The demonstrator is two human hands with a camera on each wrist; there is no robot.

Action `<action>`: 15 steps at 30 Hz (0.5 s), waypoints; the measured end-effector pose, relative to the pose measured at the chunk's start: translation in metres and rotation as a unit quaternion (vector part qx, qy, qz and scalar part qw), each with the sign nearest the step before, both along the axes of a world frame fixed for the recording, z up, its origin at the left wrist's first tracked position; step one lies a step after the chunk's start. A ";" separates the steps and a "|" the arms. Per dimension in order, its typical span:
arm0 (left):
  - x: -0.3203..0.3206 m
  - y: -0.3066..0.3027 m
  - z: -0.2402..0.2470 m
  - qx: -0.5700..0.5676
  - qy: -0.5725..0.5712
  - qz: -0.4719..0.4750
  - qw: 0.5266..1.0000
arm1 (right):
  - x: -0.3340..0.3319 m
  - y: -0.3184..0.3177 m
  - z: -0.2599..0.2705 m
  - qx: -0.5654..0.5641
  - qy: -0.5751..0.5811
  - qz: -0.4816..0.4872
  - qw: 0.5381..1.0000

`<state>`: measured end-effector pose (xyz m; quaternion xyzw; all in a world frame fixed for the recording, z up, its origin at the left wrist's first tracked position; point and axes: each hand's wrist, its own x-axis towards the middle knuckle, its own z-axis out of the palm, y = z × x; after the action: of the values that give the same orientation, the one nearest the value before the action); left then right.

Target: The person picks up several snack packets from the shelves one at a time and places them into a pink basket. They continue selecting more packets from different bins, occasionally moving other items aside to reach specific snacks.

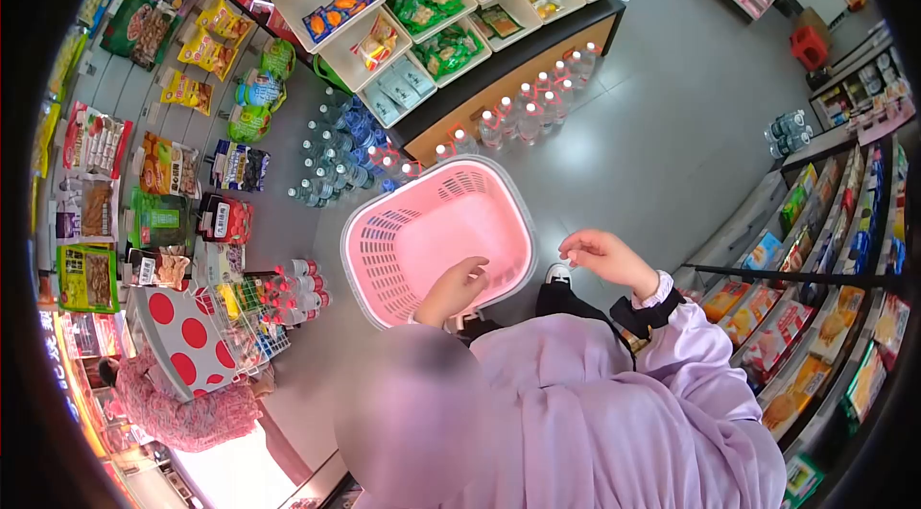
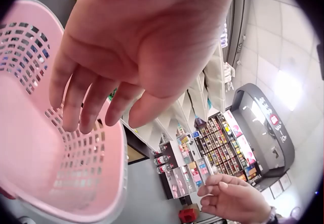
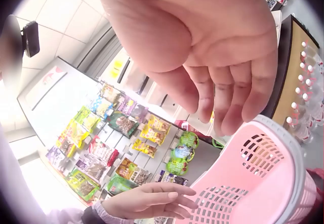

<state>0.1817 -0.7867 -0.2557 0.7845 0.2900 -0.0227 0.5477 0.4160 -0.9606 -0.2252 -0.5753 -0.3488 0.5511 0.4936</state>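
Observation:
A pink plastic basket [image 1: 451,250] with slotted sides and a grey rim stands in front of the person. Over its near side hovers the left hand [image 1: 456,290], fingers loosely bent and nothing in them. To the right of the basket, the right hand [image 1: 606,260] is held in the air with relaxed fingers, also holding nothing. The left wrist view shows the left palm [image 2: 131,47] beside the basket's slotted wall [image 2: 96,153]. In the right wrist view the right hand [image 3: 202,47] hangs with fingers spread loosely above the basket rim [image 3: 283,128].
Ahead is a stand of white bins [image 1: 446,5] with packaged snacks. Water bottles [image 1: 528,116] line the floor along its base. Hanging snack bags [image 1: 173,164] cover the left wall. Shelves of packets [image 1: 787,317] stand at right. Another person [image 1: 182,403] is at lower left.

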 end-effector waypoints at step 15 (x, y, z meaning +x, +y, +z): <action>-0.026 -0.001 -0.060 0.033 -0.038 0.121 0.991 | 0.044 0.032 0.008 0.018 -0.158 0.134 0.978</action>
<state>0.1561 -0.7872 -0.3157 0.7615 0.3623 0.0834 0.5309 0.4597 -0.9291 -0.2171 -0.5938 -0.5062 0.5083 0.3644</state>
